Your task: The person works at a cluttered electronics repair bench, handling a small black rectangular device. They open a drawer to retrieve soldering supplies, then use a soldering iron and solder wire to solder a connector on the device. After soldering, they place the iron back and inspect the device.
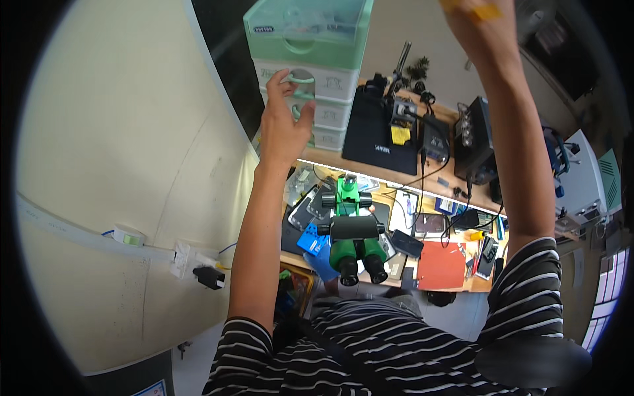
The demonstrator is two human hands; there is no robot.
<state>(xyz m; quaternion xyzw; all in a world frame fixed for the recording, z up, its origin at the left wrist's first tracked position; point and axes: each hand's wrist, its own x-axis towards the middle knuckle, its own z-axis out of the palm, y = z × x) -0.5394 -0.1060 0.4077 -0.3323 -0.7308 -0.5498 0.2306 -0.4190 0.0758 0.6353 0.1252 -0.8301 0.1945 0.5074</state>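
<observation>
1. Counter (pixel 479 285): crowded wooden thing, with a raised shelf (pixel 323 156) behind it, probably to free up working space.
2. Drawer tower (pixel 333 82): green and white, standing on that shelf at upper left, so likely handy parts storage. White drawers have printed drawings.
3. Black mat (pixel 373 142): beside the tower under the gear, maybe surface protection. Light lettering near its front edge.
4. Green microscope (pixel 350 228): eyepieces point at the wearer, presumably for easy viewing.
5. Left hand (pixel 284 129): raised at the tower, fingers curled by a green handle (pixel 302 80), thumb spread away. Can't tell if they're gripping anything.
6. Right hand (pixel 479 33): way up, cut off by the top edge, yellow-orange patch (pixel 487 11) on it. Fingers out of sight, so can't tell their state.
7. Dark badge (pixel 263 29): pale lettering, on the tower's green top section.
</observation>
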